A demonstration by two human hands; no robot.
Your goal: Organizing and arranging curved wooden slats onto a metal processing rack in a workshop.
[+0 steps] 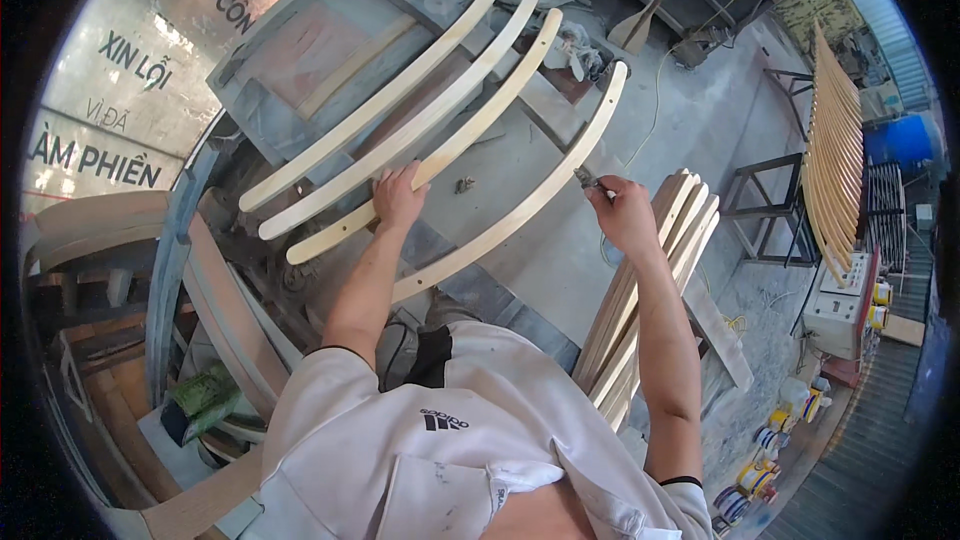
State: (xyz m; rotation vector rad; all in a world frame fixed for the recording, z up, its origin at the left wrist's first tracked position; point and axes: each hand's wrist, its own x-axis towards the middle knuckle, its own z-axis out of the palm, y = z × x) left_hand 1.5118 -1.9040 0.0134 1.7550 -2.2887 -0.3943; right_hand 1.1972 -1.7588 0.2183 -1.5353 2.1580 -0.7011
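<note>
Several pale curved wooden slats lie side by side in front of me, some with small dark holes near their ends. My left hand (400,197) is closed on the third slat (465,143) from the left, below its middle. Farther right, set apart by a gap, is another curved slat (540,198). Beside its right edge, my right hand (622,215) grips a small putty knife (588,178), its blade at the slat's edge. Most of the handle is hidden in my fingers. A small greyish lump (465,183) sits in the gap between these slats.
More slats (640,285) are stacked at my right, by my forearm. A long row of curved slats (832,140) rests on dark metal stands (765,195) at far right. Paint cans (757,475) line the lower right. Curved brown boards (235,305) stand at left.
</note>
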